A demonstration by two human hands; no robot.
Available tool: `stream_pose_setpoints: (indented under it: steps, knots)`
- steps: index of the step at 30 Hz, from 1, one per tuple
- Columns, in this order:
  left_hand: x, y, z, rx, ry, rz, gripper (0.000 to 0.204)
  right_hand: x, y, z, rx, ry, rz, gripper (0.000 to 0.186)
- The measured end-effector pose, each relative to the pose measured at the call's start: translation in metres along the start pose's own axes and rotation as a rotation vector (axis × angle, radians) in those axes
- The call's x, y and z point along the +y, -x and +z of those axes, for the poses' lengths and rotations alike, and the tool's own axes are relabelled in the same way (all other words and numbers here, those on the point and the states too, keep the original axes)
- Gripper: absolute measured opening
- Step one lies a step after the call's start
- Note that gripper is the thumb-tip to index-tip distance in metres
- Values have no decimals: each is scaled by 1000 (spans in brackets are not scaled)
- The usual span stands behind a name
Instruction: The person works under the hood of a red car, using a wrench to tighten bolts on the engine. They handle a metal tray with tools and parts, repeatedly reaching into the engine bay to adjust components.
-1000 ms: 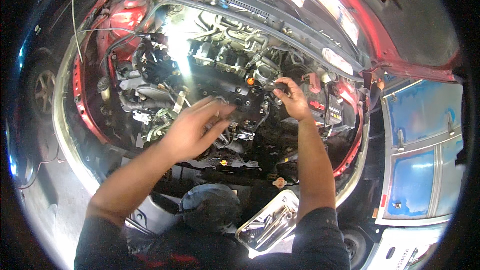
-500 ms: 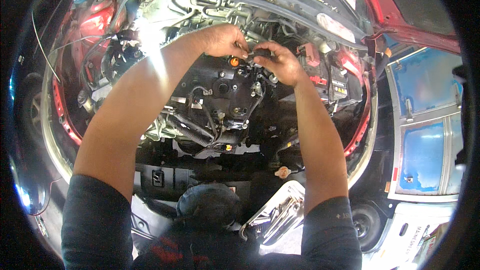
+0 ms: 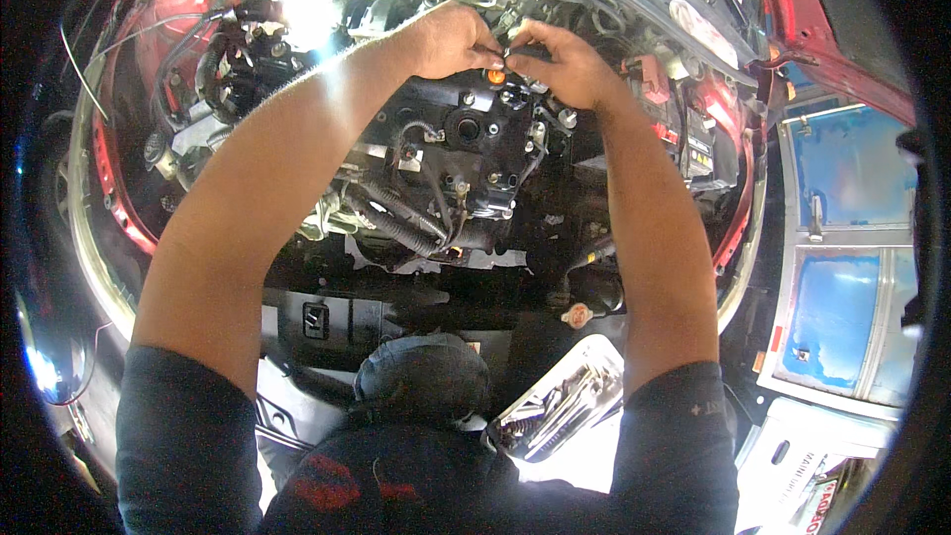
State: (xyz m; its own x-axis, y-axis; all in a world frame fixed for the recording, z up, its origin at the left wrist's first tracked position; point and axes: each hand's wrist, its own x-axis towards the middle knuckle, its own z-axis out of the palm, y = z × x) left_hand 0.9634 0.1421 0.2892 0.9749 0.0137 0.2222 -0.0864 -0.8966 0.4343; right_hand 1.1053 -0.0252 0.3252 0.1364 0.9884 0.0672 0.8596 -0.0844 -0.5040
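Note:
Both arms reach over an open engine bay to the far side of the black engine cover [image 3: 466, 154]. My left hand [image 3: 451, 42] is closed, its fingertips pinched together beside those of my right hand [image 3: 567, 63]. Thumb and fingers of the right hand close around a small dark part, mostly hidden, whose kind I cannot make out. What the left fingertips grip is hidden too. Just below the fingertips sits a small orange cap [image 3: 496, 76]. Wires and small fittings lie around it.
A battery [image 3: 699, 151] stands to the right, with a reddish terminal cover [image 3: 649, 79]. Nearer are ribbed hoses [image 3: 396, 223], a radiator cap [image 3: 576, 315] and a metal tray [image 3: 592, 357] of tools. A bright lamp glares at the upper left. Blue-panelled doors [image 3: 842, 302] are at right.
The view has shifted, so the engine bay sits higher in the picture. My hands stay together near the orange cap, with their fingertips still pinched.

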Motion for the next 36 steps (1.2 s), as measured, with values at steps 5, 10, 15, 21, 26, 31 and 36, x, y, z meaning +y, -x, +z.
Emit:
stream_pose_setpoints:
  steps: [5,10,15,21,26,31,36]
  knots:
    - [-3,0,1,-13,-44,89,24,-6,-2,1,-92,-60,15,30]
    - [-6,-3,11,20,-203,153,23,-19,-2,12,-115,339,50,35]
    - [-8,-6,16,-68,-218,121,26,-22,-2,21,-158,465,146,44]
    - [-18,-3,12,-63,50,28,27,-16,0,19,-94,302,139,47]
    - [-25,-7,19,-35,191,96,25,-18,-3,19,-126,207,162,53]
    - [-22,-12,25,-32,-1,63,23,-27,-1,19,-121,214,309,44]
    - [-17,-9,24,-43,-17,43,25,-27,-1,18,-145,121,267,44]
